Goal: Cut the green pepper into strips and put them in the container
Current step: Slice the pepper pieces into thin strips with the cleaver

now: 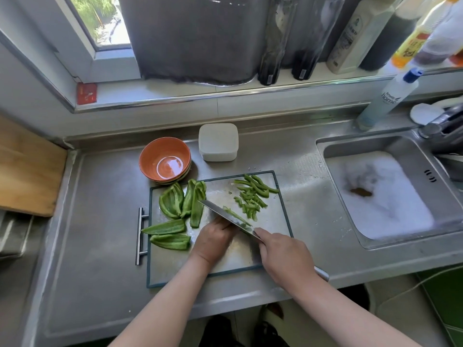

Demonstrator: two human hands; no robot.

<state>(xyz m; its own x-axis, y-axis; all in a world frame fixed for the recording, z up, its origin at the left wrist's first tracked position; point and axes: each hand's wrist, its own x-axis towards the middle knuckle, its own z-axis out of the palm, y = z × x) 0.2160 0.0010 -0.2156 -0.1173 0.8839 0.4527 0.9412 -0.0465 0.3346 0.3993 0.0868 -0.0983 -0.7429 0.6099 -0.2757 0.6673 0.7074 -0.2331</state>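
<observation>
Though part-hidden, pepper (236, 217) prob. under knife (218, 212)

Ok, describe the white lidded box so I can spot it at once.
On the steel counter left of the sink, look just past the cutting board's far edge. The box stands there, right of the orange bowl. It is square with rounded corners, white and lidded, while the bowl is round and open.

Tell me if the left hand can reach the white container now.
Probably, though not straight: the knife in the right hand lies across between the left hand and the white container, so it must go round the tip.
</observation>
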